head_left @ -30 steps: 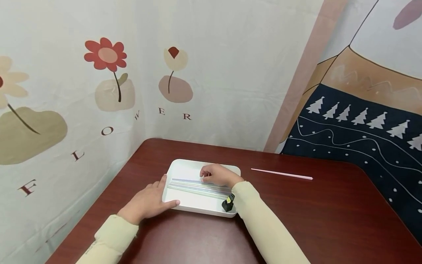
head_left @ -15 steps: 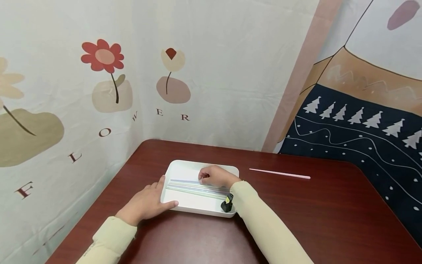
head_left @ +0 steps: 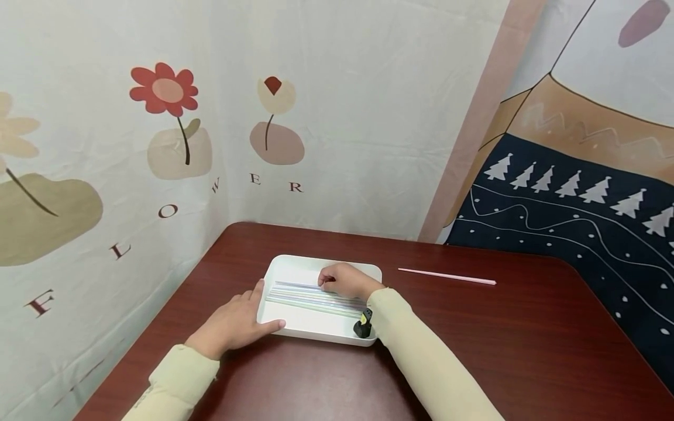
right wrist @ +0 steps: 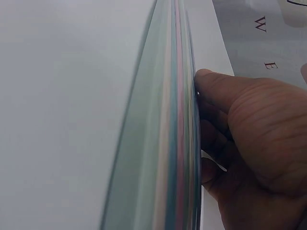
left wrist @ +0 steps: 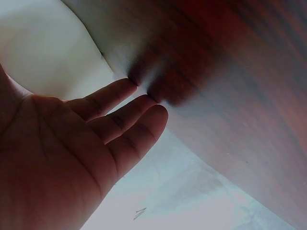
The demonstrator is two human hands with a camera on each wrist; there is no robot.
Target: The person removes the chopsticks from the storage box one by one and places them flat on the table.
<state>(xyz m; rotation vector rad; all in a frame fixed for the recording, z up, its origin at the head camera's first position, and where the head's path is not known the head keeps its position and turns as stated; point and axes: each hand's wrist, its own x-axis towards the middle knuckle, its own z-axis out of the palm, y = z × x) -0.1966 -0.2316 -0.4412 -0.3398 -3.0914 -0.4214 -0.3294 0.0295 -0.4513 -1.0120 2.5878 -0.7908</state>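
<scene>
A white tray (head_left: 321,338) on the table holds a bundle of long, thin pastel paper strips (head_left: 300,300), lying lengthwise. My left hand (head_left: 237,324) rests at the tray's left end, fingers along its side and thumb over the near rim. In the left wrist view its fingers (left wrist: 139,139) are extended. Over the bundle's far side, my right hand (head_left: 347,280) has curled fingers and pinches a bluish strip at the far edge. The right wrist view shows the thumb and fingers against that outermost strip (right wrist: 195,120); where the fingertips meet is partly hidden.
A narrow pink strip (head_left: 447,276) lies on the dark red-brown table (head_left: 526,339), right of the tray. A small black device (head_left: 362,325) sits at my right wrist, over the tray's near right corner. Printed cloth walls (head_left: 358,128) border the table's far and left sides.
The bluish strip at the bundle's far side has shifted slightly away from the others, along with my right fingers. My left hand stays on the tray; the view has moved slightly.
</scene>
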